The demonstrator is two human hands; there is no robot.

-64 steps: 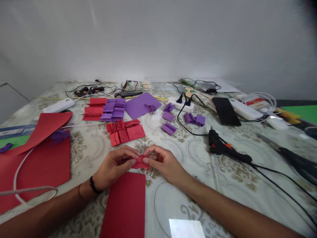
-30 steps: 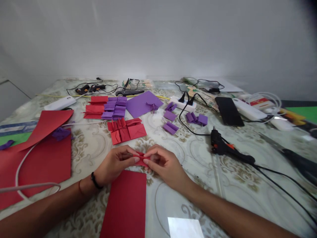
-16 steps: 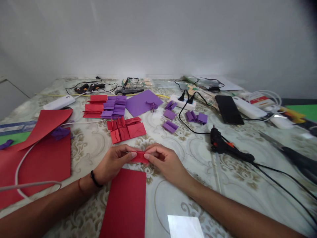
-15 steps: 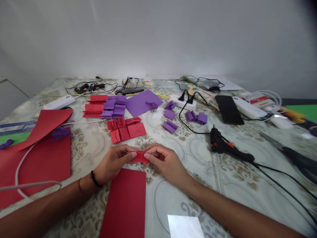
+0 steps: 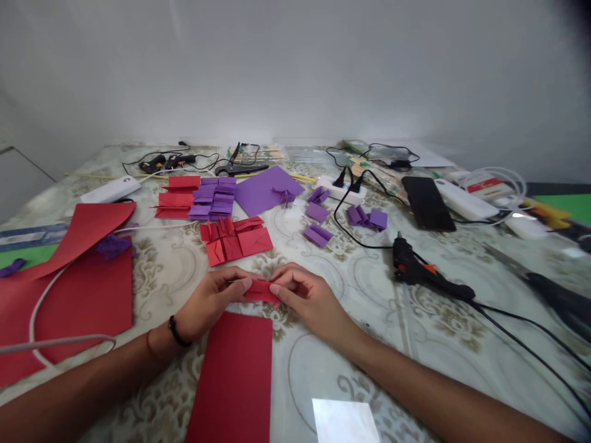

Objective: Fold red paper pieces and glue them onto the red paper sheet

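Note:
Between my two hands is a small folded piece of red paper (image 5: 261, 291), held just above the table. My left hand (image 5: 221, 295) pinches its left end between thumb and fingers. At the right end, my right hand (image 5: 302, 296) grips it the same way, thumb on the near face. Below them lies a long red paper sheet (image 5: 237, 381). Just beyond my hands sits a group of folded red paper pieces (image 5: 236, 241). Farther back are more red folded pieces (image 5: 175, 200) and purple folded pieces (image 5: 213, 198) side by side.
On the right lie a black glue gun (image 5: 429, 274), scissors (image 5: 545, 289) and a phone (image 5: 427, 203). A white power strip (image 5: 341, 191) with black cables stands at the back. Large red sheets (image 5: 96, 295) and a white cable (image 5: 34, 320) cover the left side.
My hands stay almost in place, still gripping the red paper. The left thumb and fingers have shifted very slightly; nothing else has visibly moved.

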